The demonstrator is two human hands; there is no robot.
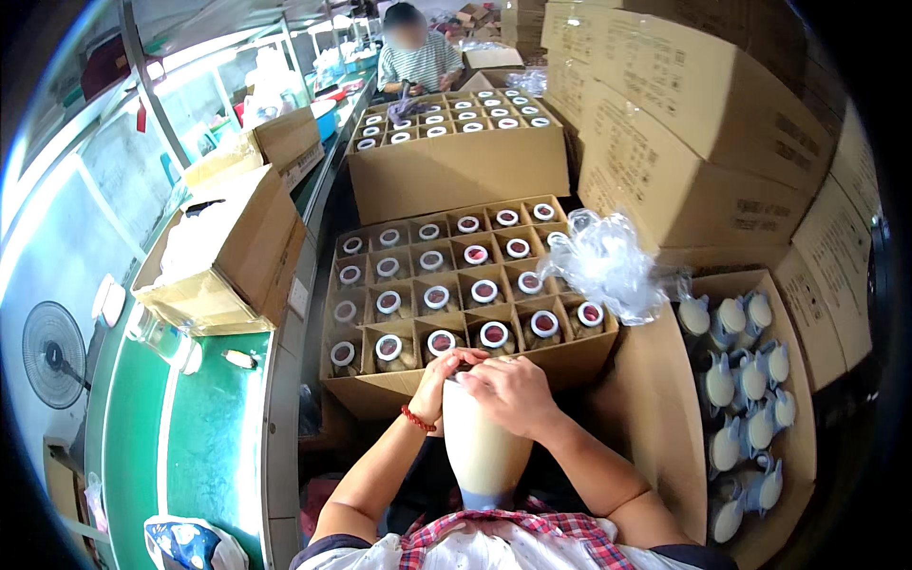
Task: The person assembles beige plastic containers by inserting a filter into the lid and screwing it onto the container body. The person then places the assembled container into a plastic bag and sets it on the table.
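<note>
Upright before my lap stands a tall cream vessel (486, 446), tapering down to a bluish lower end. My left hand (437, 388) curves round its upper left side, fingers bent over the top. From the right, my right hand (513, 388) lies across the same top end, with its fingers meeting the left ones. Whatever is under the fingers is hidden. Just beyond my hands is a divided carton (408, 385) of glass jars, each in its own cell; a jar (494, 334) in the nearest row shows a white ring round a dark red middle.
Crumpled clear plastic bags (608, 266) lie over the carton's right edge. Right of me, an open carton (665, 418) holds several cream-and-blue jugs (719, 380). Stacked cartons (665, 123) rise behind it. A green-topped bench (218, 408) runs along the left. A person (418, 62) is behind another jar carton (465, 171).
</note>
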